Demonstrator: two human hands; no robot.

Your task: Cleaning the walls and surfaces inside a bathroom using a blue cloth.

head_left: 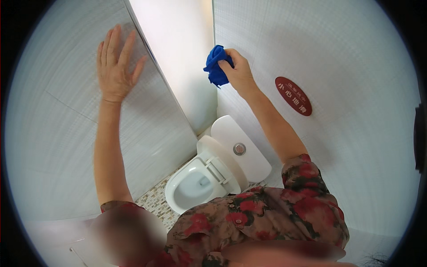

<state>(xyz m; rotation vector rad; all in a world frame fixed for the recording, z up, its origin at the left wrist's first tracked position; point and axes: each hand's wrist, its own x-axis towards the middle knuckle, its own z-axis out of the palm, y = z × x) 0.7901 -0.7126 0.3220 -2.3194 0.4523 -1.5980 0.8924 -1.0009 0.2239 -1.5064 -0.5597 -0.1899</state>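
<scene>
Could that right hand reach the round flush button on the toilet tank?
Probably yes: the right hand holds a blue cloth, but nothing visible covers the flush button or blocks the way to it.

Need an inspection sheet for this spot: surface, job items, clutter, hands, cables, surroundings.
Surface: pale grey left wall, faint lines across it.
Job items: blue cloth, bunched.
Clutter: nothing seen.
Hands: left hand fingers spread, seemingly flat on that wall; right hand grips the cloth.
Cables: none certain; a thin line at lower left is too small to tell.
Surroundings: white toilet, mosaic floor, red oval sign on the right wall.
</scene>
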